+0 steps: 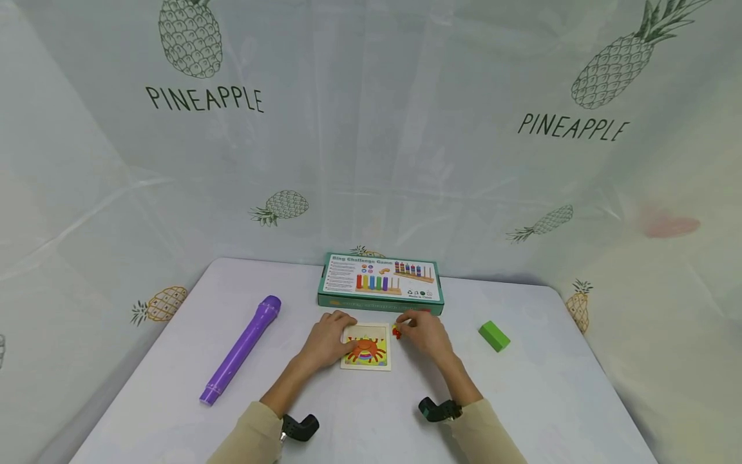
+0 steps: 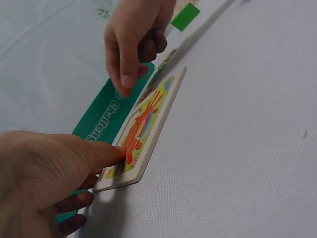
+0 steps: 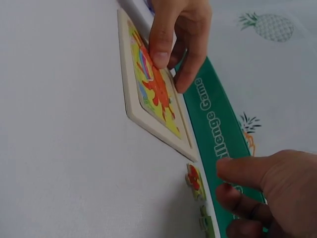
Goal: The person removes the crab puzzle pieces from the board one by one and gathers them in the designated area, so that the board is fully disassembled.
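Note:
A square wooden jigsaw puzzle with an orange crab [image 1: 366,353] lies flat mid-table. My left hand [image 1: 328,340] holds its left side, thumb resting on the picture and fingers at the edge. The top part of the tray shows bare wood. Just right of the tray lie small loose puzzle pieces, one with a red shape [image 3: 194,179] and a green one [image 3: 205,222] partly cut off. Over these hovers my right hand [image 1: 426,334], thumb and forefinger apart from them in the right wrist view, with nothing visible between the fingertips.
A green Ring Challenge Game box [image 1: 379,301] lies behind the puzzle, close to both hands. To the left is a long purple tube [image 1: 242,351]; to the right, a green block [image 1: 494,336]. A pineapple-print curtain [image 1: 382,148] hangs behind the white table [image 1: 556,386].

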Demonstrator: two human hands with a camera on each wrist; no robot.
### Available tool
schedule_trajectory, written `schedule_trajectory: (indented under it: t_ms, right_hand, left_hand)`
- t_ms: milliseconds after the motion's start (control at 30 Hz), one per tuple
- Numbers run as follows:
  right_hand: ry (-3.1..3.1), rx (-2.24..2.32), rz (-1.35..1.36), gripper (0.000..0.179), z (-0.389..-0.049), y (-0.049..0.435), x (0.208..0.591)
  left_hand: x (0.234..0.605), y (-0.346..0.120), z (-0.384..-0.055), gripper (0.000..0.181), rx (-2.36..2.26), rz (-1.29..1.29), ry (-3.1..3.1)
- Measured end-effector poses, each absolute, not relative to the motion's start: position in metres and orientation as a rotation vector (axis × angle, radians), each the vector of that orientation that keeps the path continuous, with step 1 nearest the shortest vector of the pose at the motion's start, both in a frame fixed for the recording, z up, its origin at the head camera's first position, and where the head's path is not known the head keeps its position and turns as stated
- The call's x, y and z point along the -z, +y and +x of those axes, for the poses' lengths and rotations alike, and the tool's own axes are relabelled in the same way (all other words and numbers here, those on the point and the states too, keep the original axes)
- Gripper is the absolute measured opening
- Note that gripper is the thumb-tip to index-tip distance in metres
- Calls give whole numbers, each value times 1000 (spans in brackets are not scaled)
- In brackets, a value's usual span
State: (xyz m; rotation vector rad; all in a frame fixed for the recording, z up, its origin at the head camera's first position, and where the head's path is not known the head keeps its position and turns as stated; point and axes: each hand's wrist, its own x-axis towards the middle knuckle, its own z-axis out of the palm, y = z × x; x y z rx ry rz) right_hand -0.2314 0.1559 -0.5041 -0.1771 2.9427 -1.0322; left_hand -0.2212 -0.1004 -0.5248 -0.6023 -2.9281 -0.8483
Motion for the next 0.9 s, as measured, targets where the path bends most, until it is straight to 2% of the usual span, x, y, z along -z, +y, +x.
schedule_trajectory:
  t_ms: [467,667,900]
  right_hand:
    - [2770,874,-529,37,-213,145,500]
    - [2787,848,-526,35,-208,142,500]
    - [2807,808,-534,32,-208,138,500]
  left_hand:
    - [525,-98,-220,42,870,-598,-2905]
    - [527,-98,-219,38,874,-604,-2895]
    - [528,-97,-218,21,860,-637,-2870]
